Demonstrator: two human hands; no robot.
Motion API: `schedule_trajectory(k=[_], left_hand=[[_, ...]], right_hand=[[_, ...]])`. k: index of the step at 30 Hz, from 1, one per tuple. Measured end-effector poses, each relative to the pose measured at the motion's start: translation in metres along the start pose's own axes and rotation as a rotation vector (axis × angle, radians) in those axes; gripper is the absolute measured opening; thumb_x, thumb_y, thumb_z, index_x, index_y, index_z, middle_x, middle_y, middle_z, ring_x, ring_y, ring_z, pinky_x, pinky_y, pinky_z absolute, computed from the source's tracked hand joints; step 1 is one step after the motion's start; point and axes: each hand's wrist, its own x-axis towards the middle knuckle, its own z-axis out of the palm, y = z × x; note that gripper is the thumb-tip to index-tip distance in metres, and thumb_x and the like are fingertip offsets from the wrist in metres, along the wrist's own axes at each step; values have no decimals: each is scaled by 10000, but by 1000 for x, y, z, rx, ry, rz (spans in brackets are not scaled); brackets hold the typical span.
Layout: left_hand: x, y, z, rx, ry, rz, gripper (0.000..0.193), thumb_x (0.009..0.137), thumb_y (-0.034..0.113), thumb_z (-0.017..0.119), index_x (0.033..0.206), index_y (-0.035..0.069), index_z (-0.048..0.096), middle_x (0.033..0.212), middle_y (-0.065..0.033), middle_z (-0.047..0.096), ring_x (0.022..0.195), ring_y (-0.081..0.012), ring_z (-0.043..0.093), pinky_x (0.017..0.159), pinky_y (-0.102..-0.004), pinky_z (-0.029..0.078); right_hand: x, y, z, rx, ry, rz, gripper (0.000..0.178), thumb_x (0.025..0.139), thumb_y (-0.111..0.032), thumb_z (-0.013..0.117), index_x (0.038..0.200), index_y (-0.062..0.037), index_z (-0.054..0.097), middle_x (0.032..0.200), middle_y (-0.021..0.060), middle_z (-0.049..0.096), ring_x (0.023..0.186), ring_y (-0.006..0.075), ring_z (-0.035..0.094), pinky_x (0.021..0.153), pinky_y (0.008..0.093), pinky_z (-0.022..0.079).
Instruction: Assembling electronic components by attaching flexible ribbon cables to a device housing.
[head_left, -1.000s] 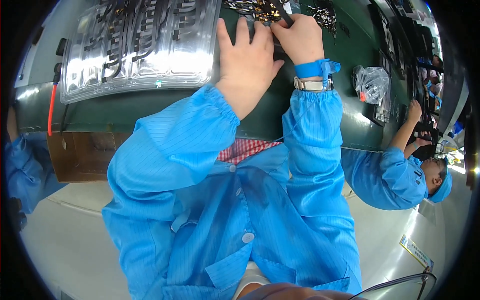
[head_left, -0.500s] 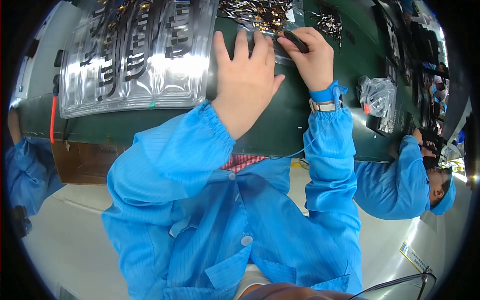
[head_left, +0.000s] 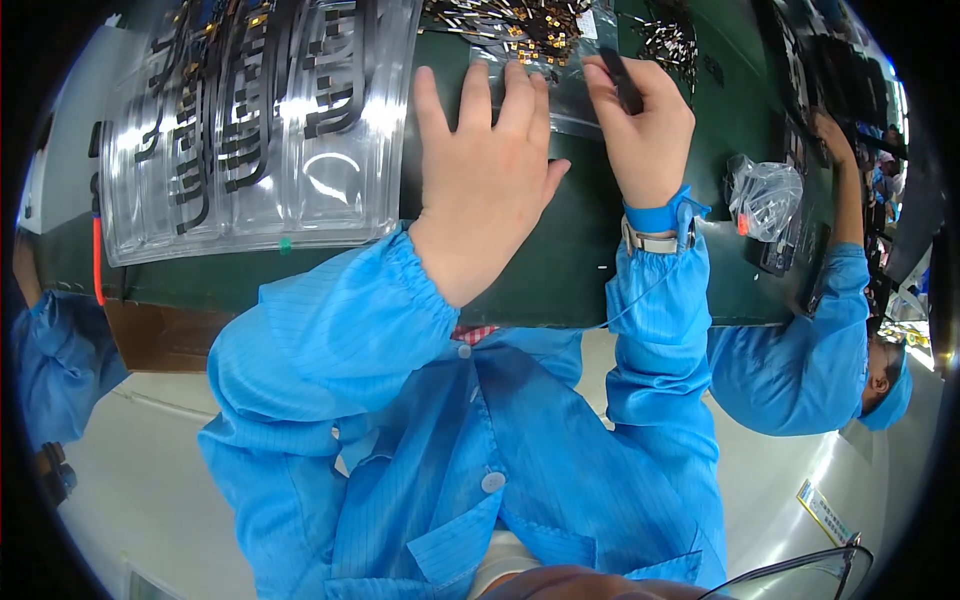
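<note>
Green bench top [head_left: 560, 270] runs across the view, w/ a clear plastic blister tray [head_left: 250, 120] of black strip parts lying at its left. Left hand [head_left: 490, 170] rests palm-down on the bench, fingers spread flat, tips touching the edge of a clear plastic bag [head_left: 560, 75]; it grips nothing. Right hand [head_left: 645, 125], just beside it, has fingers curled & pinched around a thin black tool [head_left: 622, 80], tip pointing up toward the pile of small gold-and-black parts [head_left: 520, 25] on the bag. Blue wrist strap [head_left: 660, 215] & metal watch band sit on the right wrist. Crumpled clear bag [head_left: 765, 195] lies further right, near a co-worker's blue sleeve [head_left: 800, 340].
</note>
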Motion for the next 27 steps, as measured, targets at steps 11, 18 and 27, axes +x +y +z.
schedule_trajectory(k=[11, 18, 27], left_hand=[[-1, -3, 1, -57, 63, 19, 570, 700, 393, 661, 1130, 53, 504, 1203, -97, 465, 1138, -281, 414, 932, -574, 275], [3, -1, 2, 18, 95, -2, 548, 735, 403, 631, 1145, 65, 496, 1240, -118, 446, 1170, -297, 389, 909, -555, 325], [6, -4, 5, 70, 41, -20, 540, 770, 382, 603, 1155, 22, 484, 1260, -137, 430, 1203, -318, 361, 949, -510, 323]], right_hand=[[-1, -20, 3, -250, -225, 86, 188, 751, -186, 608, 870, -41, 620, 908, 132, 593, 824, 313, 593, 705, 394, 481], [4, -17, -26, -328, -234, 190, 239, 722, -217, 612, 881, -42, 648, 880, 146, 629, 820, 314, 611, 720, 390, 494], [13, 10, -99, -498, -155, -95, 144, 754, -128, 601, 869, -43, 587, 849, 125, 568, 810, 324, 573, 668, 384, 466]])
